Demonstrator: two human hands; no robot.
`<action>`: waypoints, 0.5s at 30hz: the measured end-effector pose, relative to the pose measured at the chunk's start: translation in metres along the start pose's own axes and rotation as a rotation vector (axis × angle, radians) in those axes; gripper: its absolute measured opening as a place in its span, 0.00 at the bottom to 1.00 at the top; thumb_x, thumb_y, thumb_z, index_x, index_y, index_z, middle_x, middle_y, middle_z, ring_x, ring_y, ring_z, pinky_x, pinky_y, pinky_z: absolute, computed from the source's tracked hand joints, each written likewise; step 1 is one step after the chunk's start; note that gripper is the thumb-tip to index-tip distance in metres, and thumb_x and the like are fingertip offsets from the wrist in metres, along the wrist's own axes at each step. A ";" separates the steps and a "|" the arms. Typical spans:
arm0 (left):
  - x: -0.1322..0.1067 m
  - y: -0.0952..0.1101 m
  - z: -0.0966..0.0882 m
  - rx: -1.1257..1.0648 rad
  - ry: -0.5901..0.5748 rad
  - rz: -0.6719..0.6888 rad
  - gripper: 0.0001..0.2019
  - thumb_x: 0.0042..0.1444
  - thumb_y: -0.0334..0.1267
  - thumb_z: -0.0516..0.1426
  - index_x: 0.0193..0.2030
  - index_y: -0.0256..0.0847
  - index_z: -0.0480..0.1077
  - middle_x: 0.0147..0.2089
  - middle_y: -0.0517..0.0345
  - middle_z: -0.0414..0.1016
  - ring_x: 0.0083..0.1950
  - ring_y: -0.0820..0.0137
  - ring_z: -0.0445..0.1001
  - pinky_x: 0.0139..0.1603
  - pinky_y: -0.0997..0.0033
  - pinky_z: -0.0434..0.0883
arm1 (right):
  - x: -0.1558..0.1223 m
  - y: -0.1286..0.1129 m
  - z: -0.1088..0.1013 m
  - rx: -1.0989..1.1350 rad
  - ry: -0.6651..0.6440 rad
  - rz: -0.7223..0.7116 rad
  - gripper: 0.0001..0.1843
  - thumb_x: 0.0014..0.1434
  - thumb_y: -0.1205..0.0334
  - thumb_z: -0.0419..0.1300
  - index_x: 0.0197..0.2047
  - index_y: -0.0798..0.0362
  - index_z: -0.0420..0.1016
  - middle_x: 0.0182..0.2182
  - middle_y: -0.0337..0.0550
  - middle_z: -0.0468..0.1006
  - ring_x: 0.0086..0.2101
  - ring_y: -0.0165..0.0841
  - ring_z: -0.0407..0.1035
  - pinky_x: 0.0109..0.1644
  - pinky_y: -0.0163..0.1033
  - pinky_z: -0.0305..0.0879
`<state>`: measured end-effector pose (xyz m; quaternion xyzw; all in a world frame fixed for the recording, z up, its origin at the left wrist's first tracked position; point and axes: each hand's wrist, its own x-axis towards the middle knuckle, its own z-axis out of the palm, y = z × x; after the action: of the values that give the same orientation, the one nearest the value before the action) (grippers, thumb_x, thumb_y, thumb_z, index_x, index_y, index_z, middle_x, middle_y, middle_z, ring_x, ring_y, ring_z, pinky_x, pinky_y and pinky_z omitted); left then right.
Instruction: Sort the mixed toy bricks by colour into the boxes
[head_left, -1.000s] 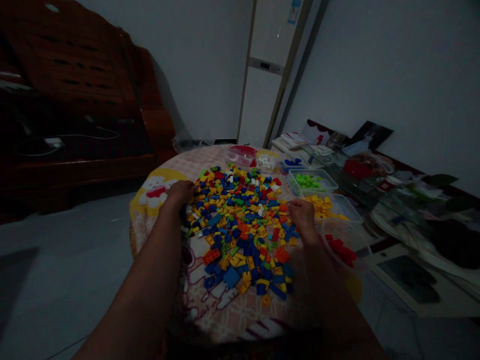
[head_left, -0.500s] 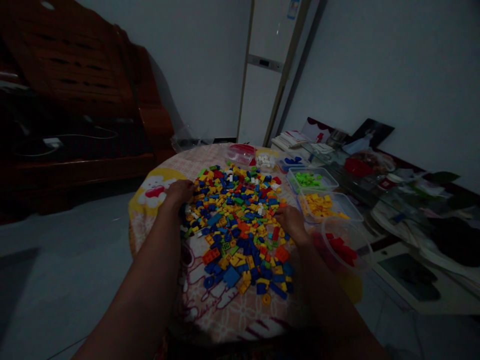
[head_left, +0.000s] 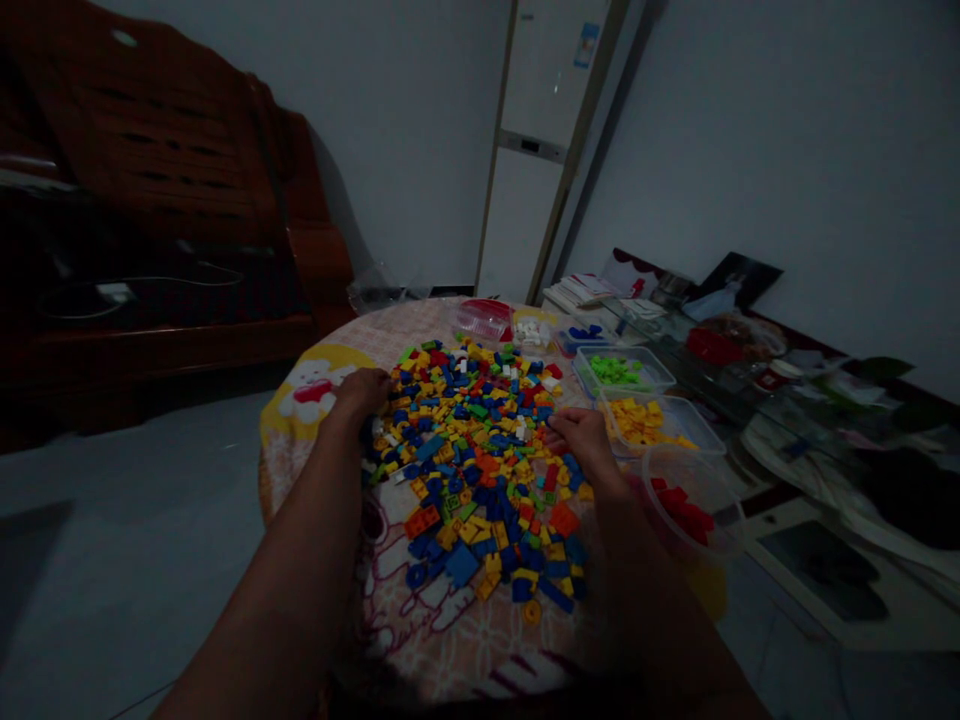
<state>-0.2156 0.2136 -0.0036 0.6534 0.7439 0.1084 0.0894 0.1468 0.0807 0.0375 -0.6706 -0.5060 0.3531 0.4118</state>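
Observation:
A wide heap of small toy building bricks [head_left: 480,470] in blue, yellow, orange, red, green and white covers the middle of the round table. At the heap's left edge rests my left hand [head_left: 364,392]; its fingers curl down among the bricks and their tips are hidden. My right hand [head_left: 583,438] is over the right edge of the heap, thumb and forefinger brought together at a small blue brick [head_left: 553,422]. Its other fingers are curled over the bricks below.
Clear tubs line the table's right side, with red bricks [head_left: 681,510], yellow bricks [head_left: 641,420], green bricks [head_left: 615,370], blue bricks [head_left: 585,332] and white bricks [head_left: 532,332]. A red-based clear container [head_left: 482,320] lies at the back. A cluttered glass stand [head_left: 787,430] is beyond; a wooden bench [head_left: 172,200] stands left.
My right hand has shifted slightly, and its thumb and forefinger now meet at a blue brick. My left hand stays at the heap's left edge. The view has tilted up a little.

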 end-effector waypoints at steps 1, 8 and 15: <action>-0.001 0.000 -0.001 -0.001 -0.009 0.001 0.22 0.62 0.48 0.51 0.56 0.45 0.76 0.57 0.47 0.77 0.57 0.53 0.74 0.53 0.63 0.70 | 0.000 -0.001 0.001 0.110 -0.009 0.019 0.08 0.56 0.61 0.61 0.31 0.57 0.76 0.22 0.43 0.80 0.21 0.30 0.74 0.26 0.33 0.73; -0.002 0.002 -0.004 0.039 -0.050 0.014 0.24 0.62 0.46 0.48 0.58 0.42 0.75 0.59 0.45 0.76 0.58 0.54 0.74 0.50 0.64 0.70 | 0.001 0.008 0.016 0.524 0.033 0.097 0.05 0.51 0.66 0.65 0.28 0.56 0.73 0.21 0.43 0.79 0.19 0.30 0.74 0.22 0.31 0.73; 0.001 -0.002 0.001 0.027 0.005 0.031 0.22 0.62 0.48 0.50 0.54 0.44 0.77 0.54 0.45 0.79 0.54 0.55 0.76 0.49 0.65 0.71 | 0.084 -0.038 0.015 0.665 0.232 0.036 0.06 0.54 0.68 0.63 0.34 0.53 0.69 0.18 0.34 0.74 0.20 0.30 0.72 0.26 0.36 0.77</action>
<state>-0.2174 0.2145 -0.0050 0.6657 0.7353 0.1013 0.0772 0.1382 0.1707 0.0611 -0.5443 -0.3012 0.4275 0.6560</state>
